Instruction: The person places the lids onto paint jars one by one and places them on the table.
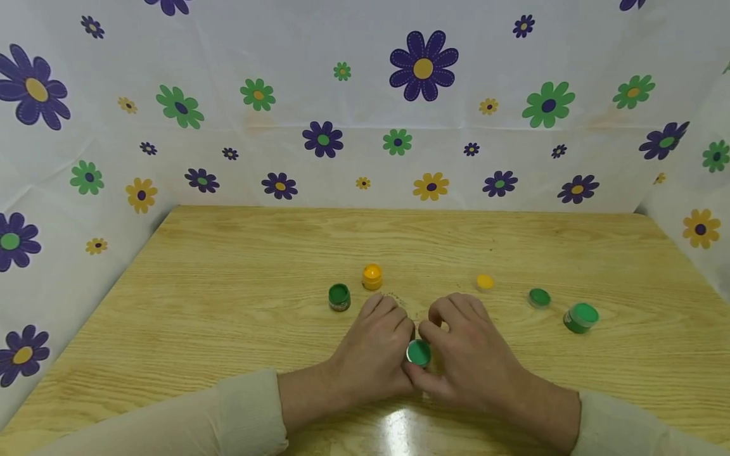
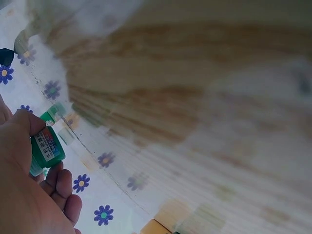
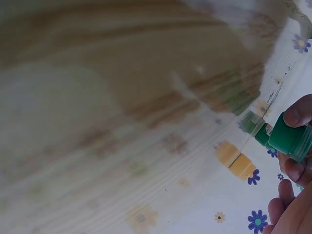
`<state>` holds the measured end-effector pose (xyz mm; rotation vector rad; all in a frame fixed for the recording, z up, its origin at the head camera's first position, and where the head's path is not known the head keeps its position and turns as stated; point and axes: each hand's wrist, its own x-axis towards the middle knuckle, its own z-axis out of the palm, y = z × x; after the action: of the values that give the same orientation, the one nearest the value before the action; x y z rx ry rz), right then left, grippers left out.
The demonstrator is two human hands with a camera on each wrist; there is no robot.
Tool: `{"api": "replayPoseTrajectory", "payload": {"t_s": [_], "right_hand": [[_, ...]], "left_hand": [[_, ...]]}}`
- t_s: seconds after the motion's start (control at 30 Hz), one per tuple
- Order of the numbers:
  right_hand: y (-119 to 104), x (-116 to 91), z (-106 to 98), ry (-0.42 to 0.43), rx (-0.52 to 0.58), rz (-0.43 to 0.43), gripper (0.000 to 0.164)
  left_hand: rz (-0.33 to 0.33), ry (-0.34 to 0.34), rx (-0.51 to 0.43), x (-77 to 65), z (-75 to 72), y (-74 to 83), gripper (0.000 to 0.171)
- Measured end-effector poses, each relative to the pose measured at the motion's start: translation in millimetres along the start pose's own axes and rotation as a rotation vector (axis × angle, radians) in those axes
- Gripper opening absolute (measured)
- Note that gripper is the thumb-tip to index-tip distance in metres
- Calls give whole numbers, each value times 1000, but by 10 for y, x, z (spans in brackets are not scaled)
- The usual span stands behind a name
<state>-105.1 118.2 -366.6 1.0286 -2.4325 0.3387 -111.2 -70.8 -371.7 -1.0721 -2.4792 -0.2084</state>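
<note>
Close in front of the body, a small green paint jar (image 1: 419, 353) is held between both hands, its green top facing up. My left hand (image 1: 373, 348) grips it from the left with the fingers curled, and its thumb lies against the printed label of the paint jar (image 2: 48, 145) in the left wrist view. On the other side, my right hand (image 1: 476, 351) pinches the same jar, thumb at the near side and forefinger bent behind. The thumb presses the smooth green side of the paint jar (image 3: 287, 136) in the right wrist view.
Beyond the left hand stand a dark green paint jar (image 1: 339, 296) and an orange paint jar (image 1: 372, 277), both uncapped. To the right lie a yellow lid (image 1: 485, 282) and a green lid (image 1: 538, 297), with another green jar (image 1: 580, 318) near them. A flowered cloth (image 1: 365, 101) hangs behind the wooden table (image 1: 228, 266).
</note>
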Motion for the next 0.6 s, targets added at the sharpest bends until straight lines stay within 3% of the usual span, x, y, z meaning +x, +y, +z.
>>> {"api": "replayPoseTrajectory", "payload": {"t_s": [0.33, 0.6], "right_hand": [[-10, -6, -25, -17, 24, 12, 33], [-7, -6, -4, 36, 47, -41, 32]], "left_hand": [[-34, -28, -18, -6, -16, 6, 35], [-44, -15, -46, -4, -18, 2, 34]]}}
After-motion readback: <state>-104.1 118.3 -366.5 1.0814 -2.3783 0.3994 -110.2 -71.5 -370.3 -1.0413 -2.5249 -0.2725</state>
